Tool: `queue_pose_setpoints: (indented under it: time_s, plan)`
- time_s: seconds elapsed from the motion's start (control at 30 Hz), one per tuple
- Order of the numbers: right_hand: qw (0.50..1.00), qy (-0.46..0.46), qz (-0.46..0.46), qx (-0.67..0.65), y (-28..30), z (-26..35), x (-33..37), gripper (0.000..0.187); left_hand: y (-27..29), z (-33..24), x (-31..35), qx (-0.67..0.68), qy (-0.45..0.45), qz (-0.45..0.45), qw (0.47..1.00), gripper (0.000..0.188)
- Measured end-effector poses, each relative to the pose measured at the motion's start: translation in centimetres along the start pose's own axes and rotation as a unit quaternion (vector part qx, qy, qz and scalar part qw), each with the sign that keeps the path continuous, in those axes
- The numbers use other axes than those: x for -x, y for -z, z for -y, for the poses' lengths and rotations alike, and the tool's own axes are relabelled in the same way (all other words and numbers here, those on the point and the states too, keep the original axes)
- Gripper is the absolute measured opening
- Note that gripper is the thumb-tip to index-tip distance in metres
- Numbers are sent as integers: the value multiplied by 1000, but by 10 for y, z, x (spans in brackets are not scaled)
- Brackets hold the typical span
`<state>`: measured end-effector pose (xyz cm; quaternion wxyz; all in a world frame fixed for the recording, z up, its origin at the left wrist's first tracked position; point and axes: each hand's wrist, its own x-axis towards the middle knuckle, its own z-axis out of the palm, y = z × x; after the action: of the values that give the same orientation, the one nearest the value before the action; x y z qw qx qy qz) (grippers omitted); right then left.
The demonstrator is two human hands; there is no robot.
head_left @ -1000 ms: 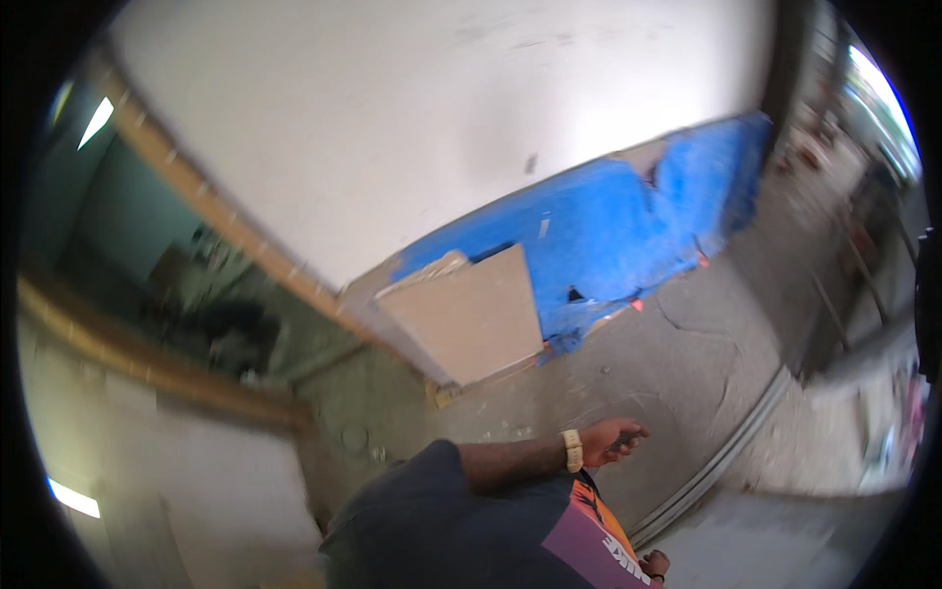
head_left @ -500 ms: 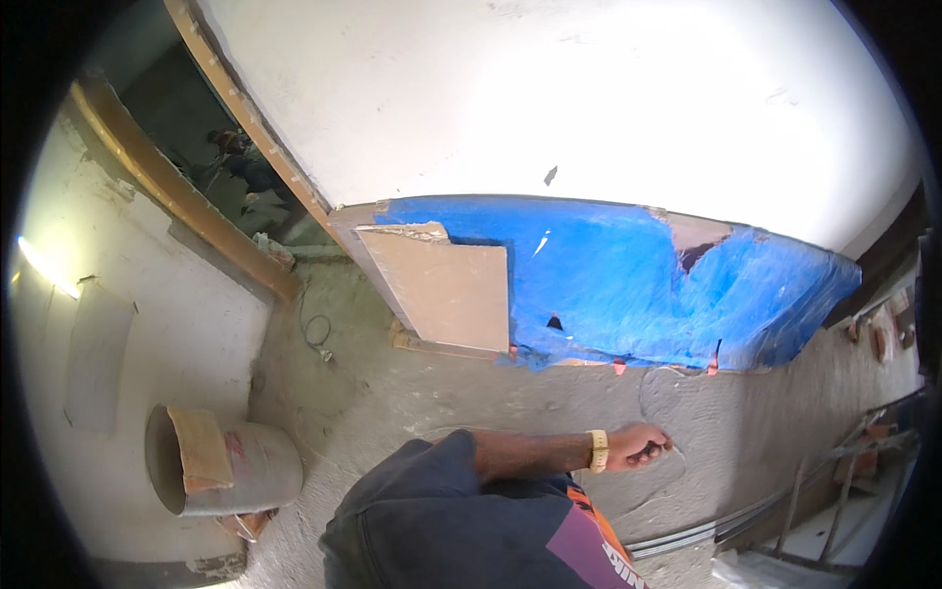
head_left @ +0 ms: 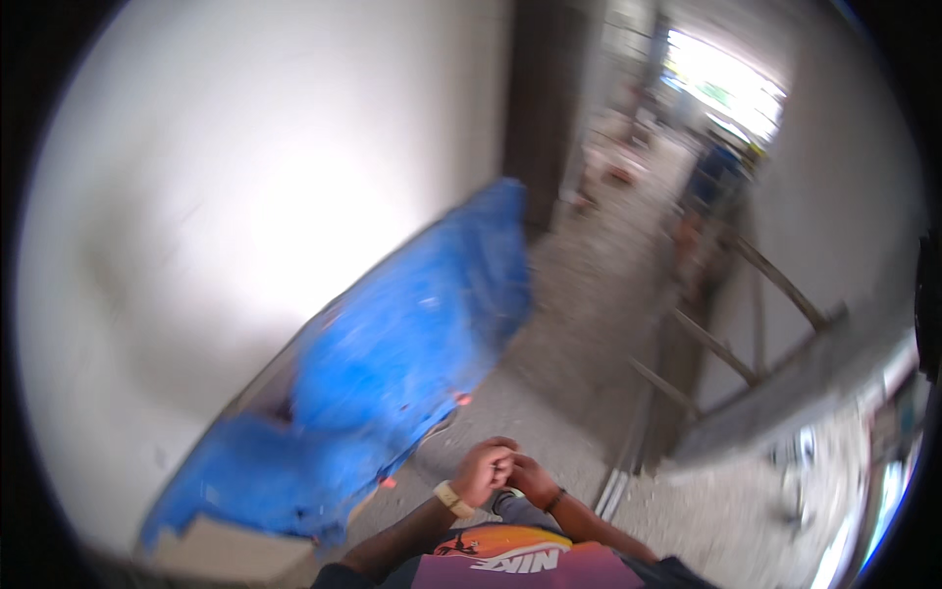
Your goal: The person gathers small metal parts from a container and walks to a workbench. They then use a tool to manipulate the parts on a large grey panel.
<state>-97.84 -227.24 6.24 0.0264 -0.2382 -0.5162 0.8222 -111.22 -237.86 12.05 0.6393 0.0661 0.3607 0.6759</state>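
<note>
In front of my body, low in the picture, my two hands meet. My left hand (head_left: 484, 471), with a pale watch on the wrist, is closed with its fingers curled. Against its fingers rests my right hand (head_left: 535, 483), also closed, a dark band around that wrist. Whatever may be between the fingers is too small and blurred to make out. Left of my hands, a blue plastic sheet (head_left: 397, 344) covers the lower part of the white wall (head_left: 216, 206).
A beige board (head_left: 231, 552) leans at the sheet's lower left end. Ahead, a rough grey floor (head_left: 579, 304) runs along a passage toward a bright opening (head_left: 726, 88). On the right stands a ladder-like frame (head_left: 726, 348), with long metal bars (head_left: 613, 496) on the floor near it.
The view has swung right toward the passage. My left hand, earlier stretched out with a thin pale strand at its fingertips, is now drawn in. My right hand has come into view against it.
</note>
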Motion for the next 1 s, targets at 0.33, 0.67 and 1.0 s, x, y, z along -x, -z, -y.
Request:
queue_pose_setpoints:
  time_s: [0.33, 0.67, 1.0]
  plan:
    - [995, 9, -98, 27, 276, 179, -116, 35, -165, -115, -319, -77, 29, 17, 996, 15]
    - [873, -206, -265, 353, 607, 14, -145, 32, -177, -215, -705, 99, 344, 65, 931, 17]
    - [836, -197, -466, -212, 656, 340, -248, 28, -388, -335, -1085, -91, 424, 220, 874, 18]
